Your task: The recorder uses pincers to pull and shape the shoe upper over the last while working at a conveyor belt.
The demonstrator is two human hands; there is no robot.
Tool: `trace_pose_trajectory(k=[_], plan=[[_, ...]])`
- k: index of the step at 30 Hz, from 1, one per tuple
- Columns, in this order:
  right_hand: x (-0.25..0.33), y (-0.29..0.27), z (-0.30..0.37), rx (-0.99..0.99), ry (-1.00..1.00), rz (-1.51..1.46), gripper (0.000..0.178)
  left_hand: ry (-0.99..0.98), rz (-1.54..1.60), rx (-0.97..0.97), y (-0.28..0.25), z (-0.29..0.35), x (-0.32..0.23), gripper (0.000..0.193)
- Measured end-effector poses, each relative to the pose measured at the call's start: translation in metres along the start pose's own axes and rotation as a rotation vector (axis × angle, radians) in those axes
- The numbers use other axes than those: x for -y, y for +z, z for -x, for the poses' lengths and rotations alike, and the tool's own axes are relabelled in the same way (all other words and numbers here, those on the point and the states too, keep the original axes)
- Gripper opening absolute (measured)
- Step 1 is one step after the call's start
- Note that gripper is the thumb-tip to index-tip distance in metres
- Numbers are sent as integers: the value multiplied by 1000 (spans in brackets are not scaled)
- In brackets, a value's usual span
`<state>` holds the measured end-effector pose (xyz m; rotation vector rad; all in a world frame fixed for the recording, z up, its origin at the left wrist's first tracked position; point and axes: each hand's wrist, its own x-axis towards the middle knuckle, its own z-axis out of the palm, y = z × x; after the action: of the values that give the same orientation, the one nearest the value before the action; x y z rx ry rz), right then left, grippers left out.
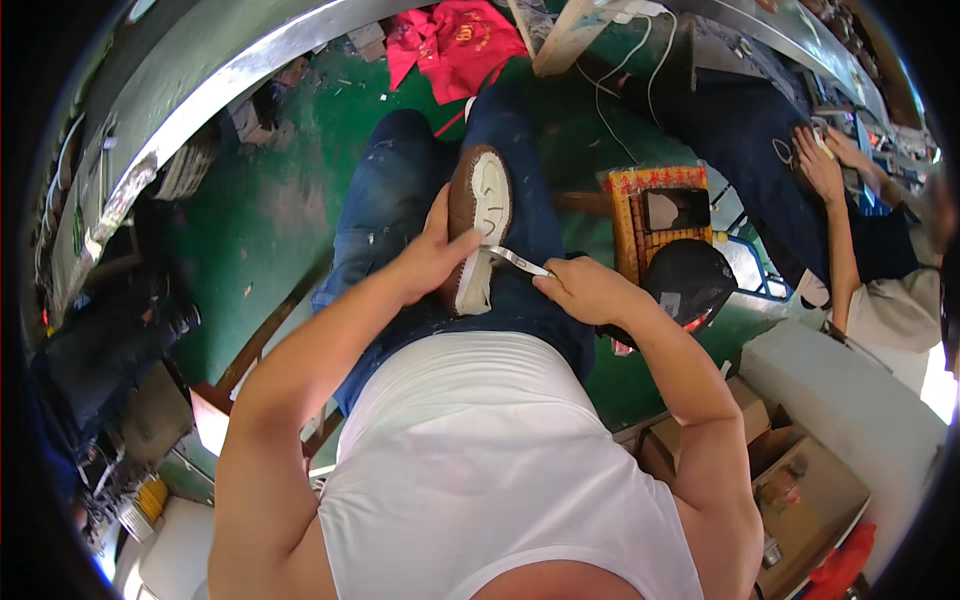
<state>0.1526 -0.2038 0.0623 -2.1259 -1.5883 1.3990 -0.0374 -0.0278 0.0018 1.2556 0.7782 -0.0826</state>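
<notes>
A brown shoe upper (pixel 463 205) lies bottom up across my thighs, its toe pointing away from me. Its cream-white underside (pixel 489 190) faces me, with dark curved marks on the front half. My left hand (pixel 432 258) is wrapped round the shoe's left side, the thumb pressed on the underside near the middle. In my right hand (pixel 590 288) is a silver metal hand tool (pixel 515 261), possibly pincers, gripped by its pale handle end. The tool's head meets the shoe's right edge at mid-length, close to my left thumb; its exact contact is too small to make out.
To my right, a woven bamboo-like seat (pixel 628 235) bears a phone (pixel 676 209), with a black cap (pixel 690 280) beside it. Another person's hands (pixel 820 165) work farther right. A red cloth (pixel 455 45) lies on the green floor. Cardboard boxes (pixel 810 500) stand lower right.
</notes>
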Motion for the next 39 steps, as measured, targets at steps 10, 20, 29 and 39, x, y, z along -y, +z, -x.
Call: trace_pose_trajectory(k=[10,20,29,39], plan=[[33,-50,0,161,162,-410,44,170,-41,-58,7,10,45,93],[47,-2,-29,-298,-155,43,38,187,72,54,-6,10,41,109],[8,-7,2,-125,31,-278,39,239,-365,-298,-6,-6,-1,85],[-1,-174,-14,-970,-148,-46,29,128,370,-193,-59,2,-119,42]])
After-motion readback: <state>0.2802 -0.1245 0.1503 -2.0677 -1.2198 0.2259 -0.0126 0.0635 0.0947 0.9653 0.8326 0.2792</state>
